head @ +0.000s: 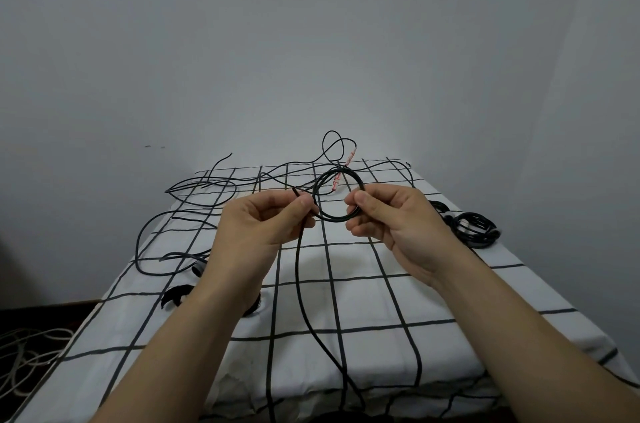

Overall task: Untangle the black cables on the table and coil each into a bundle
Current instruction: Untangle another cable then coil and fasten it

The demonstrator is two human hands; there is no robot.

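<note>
Aloft, thin black cable [297, 270] in a small round loop, tail down.

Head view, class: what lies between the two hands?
A round coil of thin black cable, pinched by the left hand and the right hand; head view.

Black cables [207, 187], white tablecloth [381, 301] with black grid lines, grey wall [311, 41]
</note>
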